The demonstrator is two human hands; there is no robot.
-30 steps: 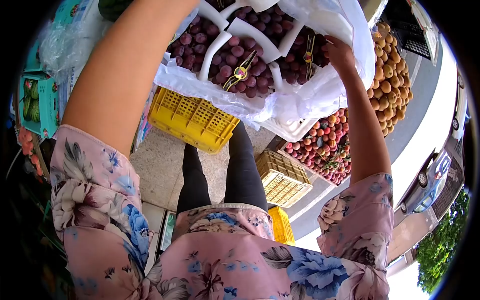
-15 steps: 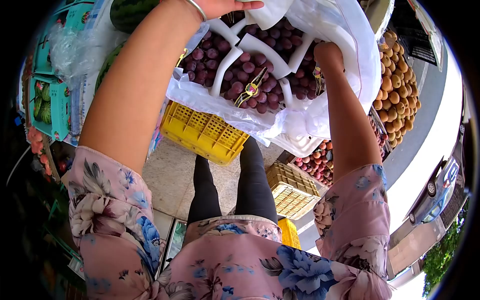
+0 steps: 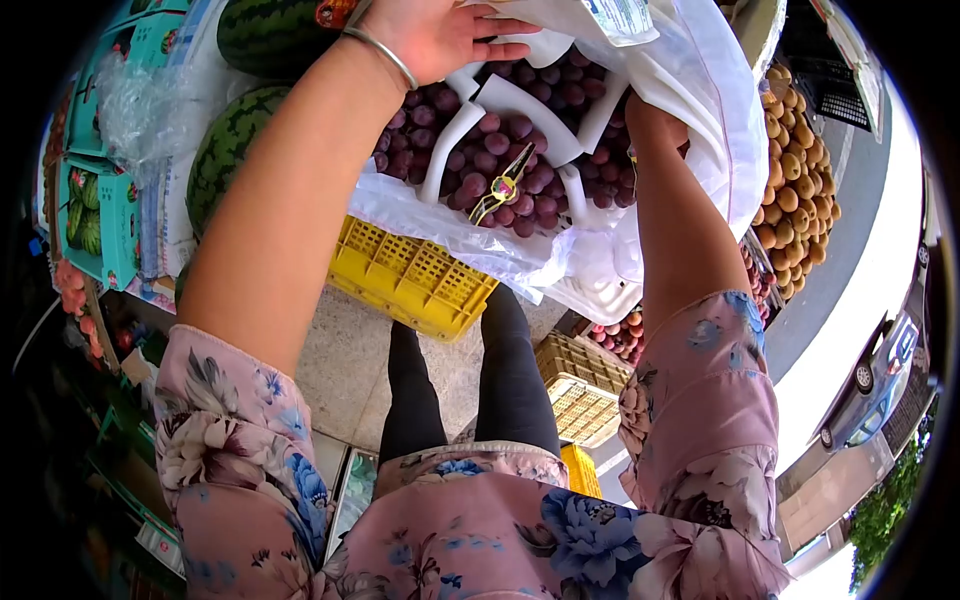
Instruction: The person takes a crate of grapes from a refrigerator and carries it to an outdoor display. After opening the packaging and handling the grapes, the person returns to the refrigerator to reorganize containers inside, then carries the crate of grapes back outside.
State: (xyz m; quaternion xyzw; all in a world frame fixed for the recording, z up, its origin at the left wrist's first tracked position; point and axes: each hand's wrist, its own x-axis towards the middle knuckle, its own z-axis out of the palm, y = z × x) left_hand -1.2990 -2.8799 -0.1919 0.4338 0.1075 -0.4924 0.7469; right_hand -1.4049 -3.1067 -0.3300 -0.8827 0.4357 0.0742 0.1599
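Observation:
My left hand (image 3: 430, 38), with a bangle at the wrist, is spread over the upper left of a box of dark purple grapes (image 3: 490, 150); nothing shows in its grip. White curved padding strips (image 3: 530, 115) separate the bunches, and one bunch carries a black and gold tag (image 3: 503, 187). My right hand (image 3: 655, 128) reaches down at the right side of the box, beside the grapes and the white plastic liner (image 3: 705, 110). Its fingers are hidden, so what it touches does not show.
Below the box sits a yellow crate (image 3: 410, 280). Watermelons (image 3: 235, 145) and teal cartons (image 3: 100, 215) lie to the left. Brown kiwifruit (image 3: 795, 190) are piled at right. A beige crate (image 3: 580, 395) stands on the floor near my legs.
My left hand has come lower into view, with its fingers now spread. The right hand has shifted slightly, deeper beside the liner. A printed patch on the plastic has appeared at the top.

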